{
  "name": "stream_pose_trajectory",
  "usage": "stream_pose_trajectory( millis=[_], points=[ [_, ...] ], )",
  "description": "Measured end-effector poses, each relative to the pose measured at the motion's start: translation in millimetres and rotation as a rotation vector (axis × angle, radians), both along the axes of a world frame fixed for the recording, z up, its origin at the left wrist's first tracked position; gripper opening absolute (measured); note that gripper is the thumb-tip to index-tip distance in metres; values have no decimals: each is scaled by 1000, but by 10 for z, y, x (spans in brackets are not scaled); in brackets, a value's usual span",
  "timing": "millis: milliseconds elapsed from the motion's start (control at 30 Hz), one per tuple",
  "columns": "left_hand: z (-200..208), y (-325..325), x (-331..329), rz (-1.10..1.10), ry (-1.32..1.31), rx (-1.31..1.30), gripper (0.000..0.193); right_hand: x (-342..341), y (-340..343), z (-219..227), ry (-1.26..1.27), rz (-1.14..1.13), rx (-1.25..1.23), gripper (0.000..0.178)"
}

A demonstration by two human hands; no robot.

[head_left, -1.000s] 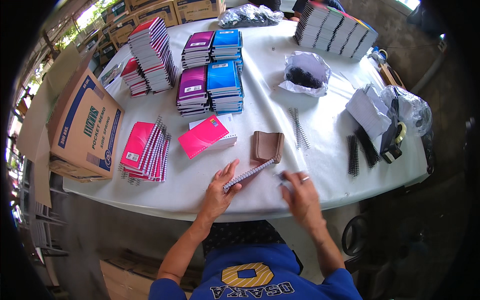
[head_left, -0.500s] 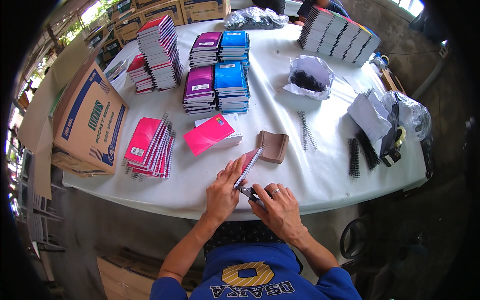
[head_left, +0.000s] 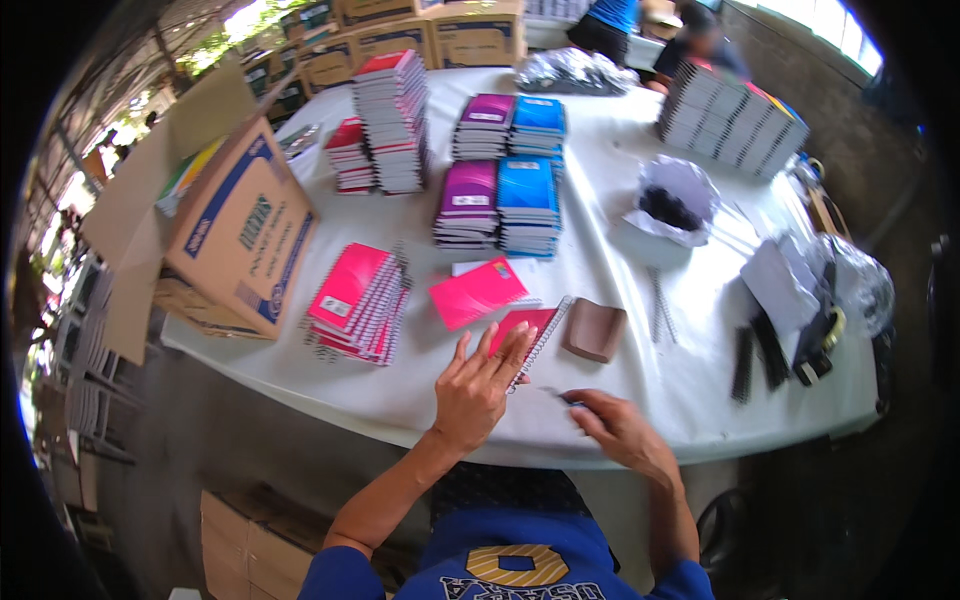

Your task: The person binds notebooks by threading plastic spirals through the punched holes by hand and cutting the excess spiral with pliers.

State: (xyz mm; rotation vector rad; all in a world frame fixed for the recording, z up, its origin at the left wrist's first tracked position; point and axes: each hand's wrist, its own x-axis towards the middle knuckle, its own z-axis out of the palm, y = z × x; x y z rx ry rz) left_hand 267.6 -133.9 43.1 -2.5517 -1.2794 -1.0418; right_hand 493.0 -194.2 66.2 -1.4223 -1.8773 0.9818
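My left hand lies over a small red notebook on the table, fingers stretched out and spread across its cover. A wire spiral runs along the notebook's right edge, passing beside my fingertips. Closed around the handles of a pair of pliers, my right hand is a little to the right of the spiral's near end. The pliers' jaws are smeared by motion and apart from the wire. Just right of the notebook is a brown, curved block.
Left of my hands lie a pink cover stack and spiral-bound red notebooks. Purple notebooks and blue notebooks are stacked behind. Loose black coils lie right; a cardboard box stands left. Another person is at the far side.
My right hand and the pliers have pulled away to the right from the spiral's near end. My left hand's fingers have spread over the notebook, which now lies flatter. The whole view has shifted.
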Motion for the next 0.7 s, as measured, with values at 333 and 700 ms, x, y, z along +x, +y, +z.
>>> stream_pose_trajectory(
  millis=[333, 700],
  points=[
    [618, 818, -1947, 81, -337, -202, 55, 734, 88, -616, -838, -423, 533, 55],
    [197, 1253, -1901, -971, -1123, -613, 64, -1781, 1592, 189, 984, 295, -150, 64]
  ],
)
